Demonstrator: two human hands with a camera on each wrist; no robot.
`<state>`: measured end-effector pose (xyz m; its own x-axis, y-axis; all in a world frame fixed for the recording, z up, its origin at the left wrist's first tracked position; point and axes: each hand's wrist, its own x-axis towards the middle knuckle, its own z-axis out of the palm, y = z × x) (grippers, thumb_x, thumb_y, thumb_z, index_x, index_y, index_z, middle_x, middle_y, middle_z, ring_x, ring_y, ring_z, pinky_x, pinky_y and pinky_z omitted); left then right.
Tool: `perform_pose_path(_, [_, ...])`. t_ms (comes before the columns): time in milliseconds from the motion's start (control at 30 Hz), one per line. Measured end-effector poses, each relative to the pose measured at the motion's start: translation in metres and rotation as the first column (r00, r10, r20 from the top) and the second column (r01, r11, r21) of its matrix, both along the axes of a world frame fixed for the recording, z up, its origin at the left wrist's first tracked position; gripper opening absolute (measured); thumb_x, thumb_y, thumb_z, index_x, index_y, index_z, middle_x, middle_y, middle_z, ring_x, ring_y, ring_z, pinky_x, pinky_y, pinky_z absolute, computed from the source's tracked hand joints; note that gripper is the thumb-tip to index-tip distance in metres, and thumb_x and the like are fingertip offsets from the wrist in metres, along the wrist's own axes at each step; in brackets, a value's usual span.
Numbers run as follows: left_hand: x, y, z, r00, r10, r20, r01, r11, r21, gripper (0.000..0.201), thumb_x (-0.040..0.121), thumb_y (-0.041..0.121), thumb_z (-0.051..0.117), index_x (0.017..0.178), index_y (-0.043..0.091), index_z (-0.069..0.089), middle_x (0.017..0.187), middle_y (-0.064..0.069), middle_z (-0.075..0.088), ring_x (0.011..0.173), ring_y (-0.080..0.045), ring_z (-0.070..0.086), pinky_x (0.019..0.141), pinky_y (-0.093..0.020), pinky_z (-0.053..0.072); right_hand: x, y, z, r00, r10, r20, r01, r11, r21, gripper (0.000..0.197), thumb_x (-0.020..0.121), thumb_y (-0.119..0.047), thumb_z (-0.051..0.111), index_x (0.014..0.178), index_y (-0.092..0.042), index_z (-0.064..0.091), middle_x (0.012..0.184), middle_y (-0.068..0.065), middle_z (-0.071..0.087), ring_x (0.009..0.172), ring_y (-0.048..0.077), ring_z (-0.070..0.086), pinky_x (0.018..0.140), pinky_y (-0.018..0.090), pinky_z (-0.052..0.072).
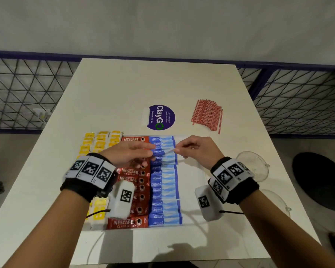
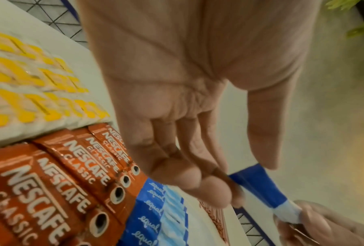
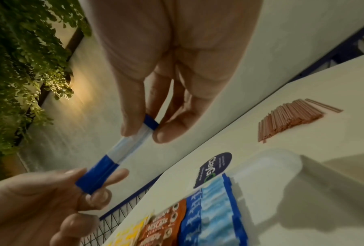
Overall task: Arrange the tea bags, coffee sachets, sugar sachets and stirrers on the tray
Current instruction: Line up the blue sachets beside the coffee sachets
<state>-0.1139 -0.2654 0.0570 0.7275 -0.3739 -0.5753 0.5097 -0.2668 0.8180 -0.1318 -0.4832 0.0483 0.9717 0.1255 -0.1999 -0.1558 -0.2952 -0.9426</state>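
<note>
Middle coffee sachets (image 1: 137, 182) hidden under left hand (image 1: 128, 153) and wrist band, tea bags (image 2: 29, 93) blurred, sticker (image 1: 161, 117) small print unreadable, tray (image 1: 191, 182) edges hard to trace on worktop (image 1: 124, 89)

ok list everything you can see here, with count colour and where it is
tea bags: many, yellow and white, left column of the tray
coffee sachets: a column, red-brown, right of the tea bags
sugar sachets: a column, blue and pale blue, right of the coffee
held sugar sachet: one, blue and white, in the air between both hands
tray: one, white, near middle of the table, right part bare
stirrers: a pile, red, on the table beyond the tray to the right
sticker: one, purple, round, table centre
clear bowls: two, transparent, right table edge
table: one, white
left hand: pinches one end of the held sachet
right hand: pinches the other end
</note>
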Motion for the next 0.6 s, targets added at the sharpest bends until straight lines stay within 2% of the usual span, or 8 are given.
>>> perform_pose_path(133, [-0.012, -0.001, -0.006, 1.0, -0.011, 0.017, 0.011, 1.0, 0.022, 0.015, 0.088, 0.008, 0.057, 0.098, 0.017, 0.066, 0.077, 0.0, 0.068, 0.056, -0.004, 0.06, 0.056, -0.013, 0.048, -0.01, 0.001, -0.01, 0.999, -0.024, -0.047, 0.027, 0.998, 0.061, 0.013, 0.077, 0.0, 0.069, 0.089, 0.004, 0.067, 0.068, 0.002, 0.061, 0.047, -0.005, 0.053, 0.058, 0.007, 0.045])
perform_pose_path(233, [-0.018, -0.005, -0.014, 0.99, -0.043, 0.138, 0.023, 0.989, 0.143, 0.017, 0.084, 0.008, 0.063, 0.096, 0.019, 0.067, 0.074, 0.005, 0.062, 0.058, 0.004, 0.06, 0.06, -0.007, 0.048, -0.015, 0.0, -0.019, 0.997, -0.022, -0.079, 0.026, 0.998, 0.053, 0.017, 0.076, -0.001, 0.071, 0.092, 0.004, 0.067, 0.071, -0.003, 0.064, 0.052, -0.007, 0.057, 0.061, 0.006, 0.046])
perform_pose_path(333, [-0.024, -0.008, -0.024, 0.972, 0.01, 0.234, -0.048, 0.987, 0.156, 0.028, 0.081, -0.002, 0.065, 0.107, 0.008, 0.065, 0.072, 0.005, 0.051, 0.053, 0.007, 0.057, 0.059, -0.004, 0.045, -0.018, -0.001, -0.024, 0.991, -0.027, -0.133, 0.038, 0.996, 0.084, 0.015, 0.078, 0.005, 0.067, 0.092, 0.003, 0.066, 0.058, -0.011, 0.065, 0.05, -0.005, 0.058, 0.058, 0.005, 0.046])
perform_pose_path(367, [-0.025, -0.009, -0.026, 0.969, 0.017, 0.248, -0.058, 0.985, 0.16, 0.028, 0.08, -0.003, 0.065, 0.107, 0.007, 0.064, 0.072, 0.004, 0.051, 0.053, 0.006, 0.058, 0.06, -0.004, 0.046, -0.019, -0.002, -0.025, 0.989, -0.029, -0.144, 0.042, 0.995, 0.091, 0.014, 0.078, 0.006, 0.066, 0.091, 0.001, 0.065, 0.052, -0.011, 0.064, 0.047, -0.004, 0.058, 0.056, 0.006, 0.046])
perform_pose_path(433, [-0.028, -0.012, -0.03, 0.966, 0.014, 0.258, -0.061, 0.982, 0.177, 0.02, 0.081, -0.001, 0.065, 0.098, 0.01, 0.066, 0.073, 0.002, 0.051, 0.053, 0.006, 0.058, 0.06, -0.005, 0.046, -0.02, -0.003, -0.026, 0.986, -0.041, -0.161, 0.06, 0.992, 0.11, 0.015, 0.079, 0.01, 0.063, 0.09, 0.0, 0.061, 0.053, -0.004, 0.063, 0.044, -0.001, 0.056, 0.053, 0.009, 0.046])
perform_pose_path(500, [-0.029, -0.015, -0.034, 0.958, -0.002, 0.285, -0.066, 0.971, 0.228, 0.017, 0.081, 0.003, 0.066, 0.086, 0.019, 0.066, 0.072, 0.002, 0.052, 0.058, 0.001, 0.059, 0.065, -0.01, 0.049, -0.021, -0.006, -0.028, 0.979, -0.05, -0.199, 0.077, 0.989, 0.128, 0.017, 0.079, 0.012, 0.062, 0.092, 0.001, 0.058, 0.059, 0.007, 0.058, 0.042, 0.002, 0.056, 0.052, 0.012, 0.048])
perform_pose_path(567, [-0.028, -0.017, -0.037, 0.943, -0.061, 0.327, -0.051, 0.945, 0.324, 0.017, 0.082, 0.011, 0.068, 0.08, 0.027, 0.065, 0.078, 0.001, 0.059, 0.071, -0.01, 0.058, 0.076, -0.023, 0.049, -0.021, -0.008, -0.033, 0.966, -0.039, -0.255, 0.062, 0.994, 0.085, 0.016, 0.079, 0.009, 0.064, 0.093, 0.001, 0.059, 0.057, 0.008, 0.058, 0.041, 0.004, 0.055, 0.051, 0.013, 0.049])
perform_pose_path(600, [-0.027, -0.018, -0.039, 0.936, -0.104, 0.337, -0.034, 0.925, 0.38, 0.014, 0.082, 0.014, 0.068, 0.08, 0.028, 0.065, 0.085, -0.001, 0.062, 0.078, -0.014, 0.058, 0.078, -0.025, 0.048, -0.02, -0.01, -0.035, 0.958, -0.027, -0.287, 0.046, 0.997, 0.059, 0.014, 0.08, 0.008, 0.064, 0.091, 0.001, 0.06, 0.052, 0.005, 0.06, 0.04, 0.004, 0.054, 0.05, 0.013, 0.049])
